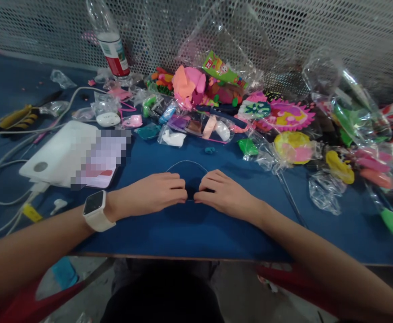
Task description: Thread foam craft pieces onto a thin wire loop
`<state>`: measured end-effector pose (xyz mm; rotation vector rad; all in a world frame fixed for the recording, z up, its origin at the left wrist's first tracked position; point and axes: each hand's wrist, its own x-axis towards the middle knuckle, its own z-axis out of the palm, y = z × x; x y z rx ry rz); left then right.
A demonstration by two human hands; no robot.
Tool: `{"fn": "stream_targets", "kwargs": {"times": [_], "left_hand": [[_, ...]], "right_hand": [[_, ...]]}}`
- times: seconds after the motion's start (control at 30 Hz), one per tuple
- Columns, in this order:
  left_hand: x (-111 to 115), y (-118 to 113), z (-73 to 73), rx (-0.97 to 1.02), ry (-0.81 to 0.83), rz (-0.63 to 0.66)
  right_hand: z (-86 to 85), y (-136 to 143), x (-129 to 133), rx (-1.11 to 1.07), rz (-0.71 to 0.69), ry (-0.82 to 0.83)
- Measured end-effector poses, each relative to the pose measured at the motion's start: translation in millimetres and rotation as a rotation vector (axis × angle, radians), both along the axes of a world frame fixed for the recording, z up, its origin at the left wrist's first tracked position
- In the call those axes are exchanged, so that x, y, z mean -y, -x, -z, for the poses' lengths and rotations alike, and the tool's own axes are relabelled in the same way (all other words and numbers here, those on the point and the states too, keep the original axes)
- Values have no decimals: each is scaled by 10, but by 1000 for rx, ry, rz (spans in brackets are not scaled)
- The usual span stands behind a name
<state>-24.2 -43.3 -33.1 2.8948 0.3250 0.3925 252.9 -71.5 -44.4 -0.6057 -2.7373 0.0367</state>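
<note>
My left hand (164, 193), with a white-banded watch (97, 211) on its wrist, is closed in a pinch just above the blue table. Facing it a short gap away, my right hand (218, 193) is pinched in the same way. Both grip a thin pale string (187, 161), which arches in a loop behind the hands. A short straight piece of it shows between the fingertips. The fingertips themselves are partly hidden, and whether the strand is thread or wire I cannot make out.
A white power bank (62, 152) with cables and a phone (105, 157) lie left. Behind are bagged coloured clay pieces (188, 83), a plastic bottle (111, 49) and a perforated metal panel (163, 27). Crumpled clear wrappers (327, 190) lie right. The table's edge (189, 258) runs in front of me.
</note>
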Motion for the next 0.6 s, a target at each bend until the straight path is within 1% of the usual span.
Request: {"fn": "stream_targets", "kwargs": {"times": [0.13,0.33,0.5,0.6], "left_hand": [[-3,-3,-13,15,57,48],[33,55,-29,-16,62,71],[23,105,-83,15,195,33],[30,90,-105,25,257,28]], "right_hand": [[-37,-15,-16,67,-69,51],[-24,-39,-38,16,-71,39],[-50,-67,-43,20,-59,138],[-68,-74,-38,8,-71,164]]}}
